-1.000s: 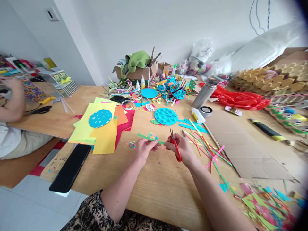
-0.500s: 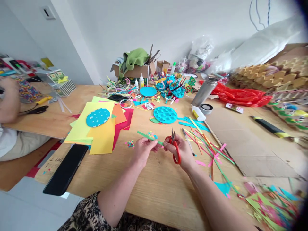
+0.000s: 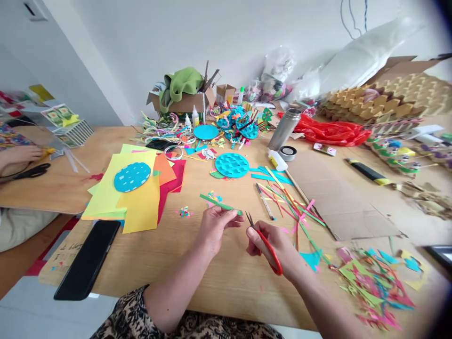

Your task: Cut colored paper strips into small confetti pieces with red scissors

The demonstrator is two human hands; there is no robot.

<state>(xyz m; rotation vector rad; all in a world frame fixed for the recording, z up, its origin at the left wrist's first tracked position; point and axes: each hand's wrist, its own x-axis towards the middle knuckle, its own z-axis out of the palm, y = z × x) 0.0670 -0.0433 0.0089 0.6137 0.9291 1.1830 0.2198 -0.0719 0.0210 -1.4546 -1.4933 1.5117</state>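
Between the thumb and fingers of my left hand [image 3: 215, 228] is a narrow green paper strip [image 3: 216, 202], its far end sticking out to the upper left. My right hand [image 3: 271, 242] grips scissors with red handles [image 3: 271, 254]; the dark blades point up and left, close to the strip's right end but apart from it. Just beyond my left hand lies a small heap of coloured paper bits [image 3: 213, 196], partly behind the strip. A second little pile of bits [image 3: 184, 212] sits to its left. Farther back rests a blue textured paper oval [image 3: 232, 165].
Left of me are yellow paper sheets [image 3: 141, 214] bearing a spotted blue oval [image 3: 132, 177], and a black phone [image 3: 88, 259]. To the right lie loose paper strips [image 3: 287, 197], a pen [image 3: 265, 202], cardboard [image 3: 325, 193] and a steel flask [image 3: 285, 129]. Another person's hand [image 3: 26, 153] is at far left.
The scissors have swung from pointing upright to pointing left toward the strip's end. My right hand has moved away from the strip, which my left hand still holds. The view has shifted right.
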